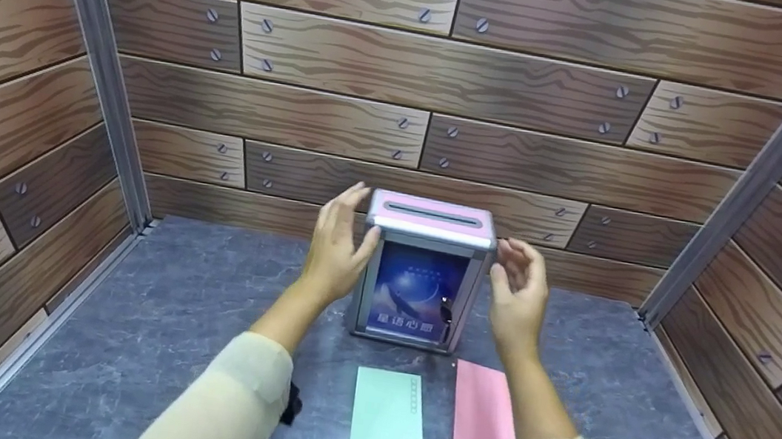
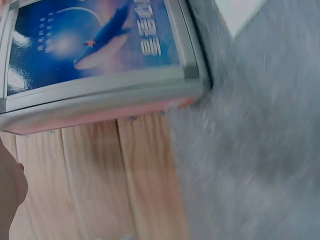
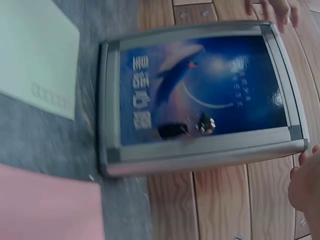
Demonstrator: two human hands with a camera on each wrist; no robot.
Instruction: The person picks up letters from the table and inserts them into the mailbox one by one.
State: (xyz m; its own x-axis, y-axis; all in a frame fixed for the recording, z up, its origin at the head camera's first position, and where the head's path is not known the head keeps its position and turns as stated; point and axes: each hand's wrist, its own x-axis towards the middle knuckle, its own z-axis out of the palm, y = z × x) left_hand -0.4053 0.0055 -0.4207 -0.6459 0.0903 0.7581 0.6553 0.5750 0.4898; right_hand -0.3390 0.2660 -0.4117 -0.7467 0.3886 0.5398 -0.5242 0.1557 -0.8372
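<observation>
Though by upper edges of the box (image 1: 418,275), left grip (image 1: 339,249) and right grip (image 1: 521,294) unclosed, tabletop (image 1: 204,286) room outward.

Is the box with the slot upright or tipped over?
Upright: in the head view, the box has its slot on top and lettering right way up.

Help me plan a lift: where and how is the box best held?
Probably grip the box by both side walls, coming from left and right: it stands upright, these walls opposed, a slot cuts the top, and the green envelope lies in front.
</observation>
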